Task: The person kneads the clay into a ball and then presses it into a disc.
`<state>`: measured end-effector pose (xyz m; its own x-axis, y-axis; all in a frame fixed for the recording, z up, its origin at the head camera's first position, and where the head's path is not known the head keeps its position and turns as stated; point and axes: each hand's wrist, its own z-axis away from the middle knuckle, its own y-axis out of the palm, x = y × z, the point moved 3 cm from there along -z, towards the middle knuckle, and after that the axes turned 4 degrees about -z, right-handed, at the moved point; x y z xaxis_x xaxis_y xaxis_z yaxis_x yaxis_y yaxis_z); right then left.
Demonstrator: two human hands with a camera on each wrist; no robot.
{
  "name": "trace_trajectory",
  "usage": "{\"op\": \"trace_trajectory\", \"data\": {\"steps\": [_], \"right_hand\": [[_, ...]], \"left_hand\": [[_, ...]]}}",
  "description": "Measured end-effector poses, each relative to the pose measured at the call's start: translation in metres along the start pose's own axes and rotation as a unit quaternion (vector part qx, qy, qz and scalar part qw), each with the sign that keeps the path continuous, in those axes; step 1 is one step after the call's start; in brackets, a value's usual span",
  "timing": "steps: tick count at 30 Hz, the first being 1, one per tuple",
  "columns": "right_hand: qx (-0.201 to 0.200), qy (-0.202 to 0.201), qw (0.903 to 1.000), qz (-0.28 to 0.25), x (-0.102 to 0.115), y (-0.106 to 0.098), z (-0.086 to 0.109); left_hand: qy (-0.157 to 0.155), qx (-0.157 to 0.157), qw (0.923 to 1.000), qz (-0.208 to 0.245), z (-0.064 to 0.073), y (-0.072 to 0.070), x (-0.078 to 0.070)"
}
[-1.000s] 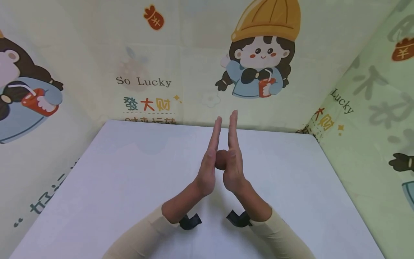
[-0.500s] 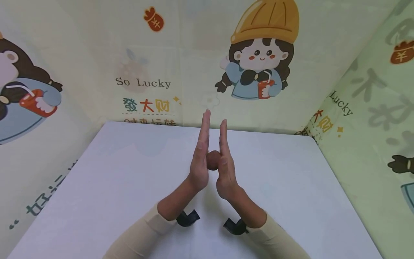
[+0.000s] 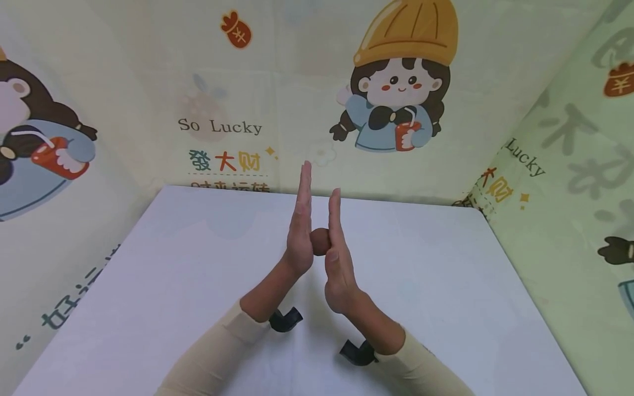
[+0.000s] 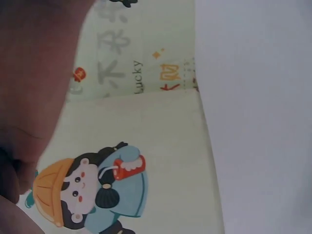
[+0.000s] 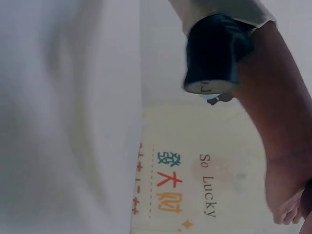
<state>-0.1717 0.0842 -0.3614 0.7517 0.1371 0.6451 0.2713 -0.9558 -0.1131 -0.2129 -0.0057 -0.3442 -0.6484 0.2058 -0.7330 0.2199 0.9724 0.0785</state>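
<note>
A small brown ball [image 3: 320, 242] is pressed between two facing palms in the head view. My left hand [image 3: 300, 236] lies along its left side, fingers straight and pointing away from me. On the ball's right side is the palm of my right hand [image 3: 339, 264], its fingers also straight. The left fingertips reach farther forward than the right ones. Both hands are raised above the table. The right wrist view shows part of the left hand [image 5: 286, 190], with the dark edge of the ball [image 5: 306, 199] at the frame's border.
A white table [image 3: 198, 264] lies below the hands. Pale sheeting printed with cartoon figures and lettering [image 3: 220, 126] forms walls at the back and sides. Black curved pieces [image 3: 286, 320] protrude beneath both wrists.
Both hands and the ball have shifted left. The left hand has slid forward while the right hand has drawn back toward me, the ball staying between the palms.
</note>
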Motion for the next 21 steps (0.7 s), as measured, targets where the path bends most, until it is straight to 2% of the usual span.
{"op": "trace_trajectory", "data": {"steps": [6, 12, 18, 21], "right_hand": [[-0.006, -0.012, 0.9999, 0.000, 0.004, -0.002, -0.005], [-0.017, -0.002, 0.9997, 0.016, 0.009, -0.005, -0.005], [-0.026, -0.007, 0.9992, 0.029, 0.012, -0.011, -0.011], [-0.033, -0.007, 0.9988, 0.035, 0.013, -0.014, -0.012]], "left_hand": [[-0.027, 0.029, 0.9992, 0.007, 0.007, 0.000, 0.013], [-0.033, 0.047, 0.9978, -0.034, 0.010, 0.003, 0.019], [-0.057, 0.074, 0.9956, -0.005, 0.018, 0.009, 0.028], [-0.062, 0.083, 0.9946, -0.008, 0.021, 0.012, 0.031]]}}
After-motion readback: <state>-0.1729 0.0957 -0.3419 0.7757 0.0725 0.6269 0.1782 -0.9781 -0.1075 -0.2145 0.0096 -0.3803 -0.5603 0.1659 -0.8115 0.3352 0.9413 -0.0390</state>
